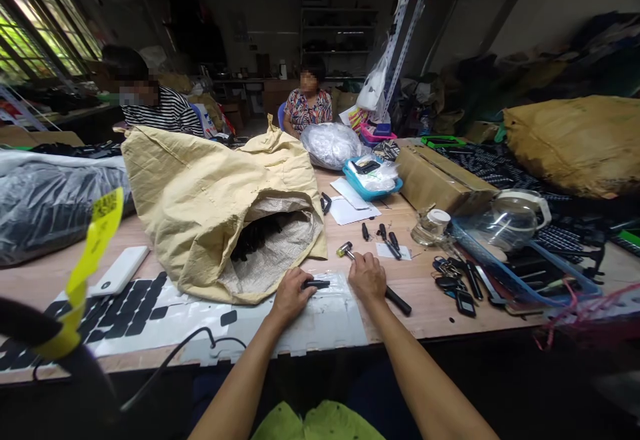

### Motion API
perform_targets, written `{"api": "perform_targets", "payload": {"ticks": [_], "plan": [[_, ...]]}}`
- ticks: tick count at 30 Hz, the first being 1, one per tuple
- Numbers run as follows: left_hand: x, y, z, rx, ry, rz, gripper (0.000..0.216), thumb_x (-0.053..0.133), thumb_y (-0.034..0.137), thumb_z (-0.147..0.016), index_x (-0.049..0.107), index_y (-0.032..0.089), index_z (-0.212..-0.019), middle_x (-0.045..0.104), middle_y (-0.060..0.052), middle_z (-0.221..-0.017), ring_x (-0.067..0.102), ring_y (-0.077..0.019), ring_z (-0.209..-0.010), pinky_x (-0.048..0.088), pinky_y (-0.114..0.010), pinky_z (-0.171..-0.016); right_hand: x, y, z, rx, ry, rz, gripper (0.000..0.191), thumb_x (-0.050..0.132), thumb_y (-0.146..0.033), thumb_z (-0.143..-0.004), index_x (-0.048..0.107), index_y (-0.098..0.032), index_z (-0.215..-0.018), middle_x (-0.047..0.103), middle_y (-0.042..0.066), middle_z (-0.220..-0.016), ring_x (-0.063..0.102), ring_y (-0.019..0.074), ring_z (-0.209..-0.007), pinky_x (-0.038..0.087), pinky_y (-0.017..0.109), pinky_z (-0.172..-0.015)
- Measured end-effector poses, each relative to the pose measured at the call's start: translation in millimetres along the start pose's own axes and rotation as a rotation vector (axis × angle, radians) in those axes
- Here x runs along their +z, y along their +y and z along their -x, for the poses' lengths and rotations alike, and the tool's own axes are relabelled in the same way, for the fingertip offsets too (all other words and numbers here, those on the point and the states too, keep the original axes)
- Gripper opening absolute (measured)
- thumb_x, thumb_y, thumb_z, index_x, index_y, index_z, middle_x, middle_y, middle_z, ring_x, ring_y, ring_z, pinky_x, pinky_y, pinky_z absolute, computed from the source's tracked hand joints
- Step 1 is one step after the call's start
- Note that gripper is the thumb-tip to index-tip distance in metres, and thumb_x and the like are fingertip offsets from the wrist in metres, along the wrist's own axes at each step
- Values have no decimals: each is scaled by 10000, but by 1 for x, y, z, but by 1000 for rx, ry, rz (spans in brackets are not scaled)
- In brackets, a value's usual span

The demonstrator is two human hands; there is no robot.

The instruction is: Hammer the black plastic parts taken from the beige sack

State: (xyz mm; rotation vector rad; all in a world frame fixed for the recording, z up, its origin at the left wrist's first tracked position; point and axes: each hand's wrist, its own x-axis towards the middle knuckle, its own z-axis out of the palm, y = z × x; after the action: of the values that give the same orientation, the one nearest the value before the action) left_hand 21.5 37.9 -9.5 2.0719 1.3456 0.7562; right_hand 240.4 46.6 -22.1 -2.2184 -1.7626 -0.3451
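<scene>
My left hand [293, 295] is closed on a small, slim black piece [317, 284], holding it low over a clear plastic sheet on the table. What the piece is I cannot make out. To its right, my right hand [368, 277] wraps the middle of a small hammer. The hammer's [345, 249] metal head shows beyond my fingers, and its black handle sticks out behind my palm. Just past my left hand, a big beige sack [215, 200] lies with its mouth towards me and dark pieces [257, 235] inside.
Several black tools [390, 240] lie beyond my right hand. Keys [450, 277], a blue plastic tray [530, 280], a glass jug [517, 217] and a cardboard box [443, 177] stand right. Black pads on a sheet [143, 303] lie left. Two people sit across the table.
</scene>
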Motion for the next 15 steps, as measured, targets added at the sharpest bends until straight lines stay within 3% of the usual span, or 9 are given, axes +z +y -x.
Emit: {"api": "perform_targets", "payload": {"ticks": [15], "plan": [[0,0,-1,-8,-25,31,146,659,211,-810,732,233,-934,648,-45,-919,577,-230,-956,456,-365,-890,4,2,0,-20,44,3,236,509,-209,-901,691,-209,-1050,576,71,-885,505,198,-840,301,295,-665]]}}
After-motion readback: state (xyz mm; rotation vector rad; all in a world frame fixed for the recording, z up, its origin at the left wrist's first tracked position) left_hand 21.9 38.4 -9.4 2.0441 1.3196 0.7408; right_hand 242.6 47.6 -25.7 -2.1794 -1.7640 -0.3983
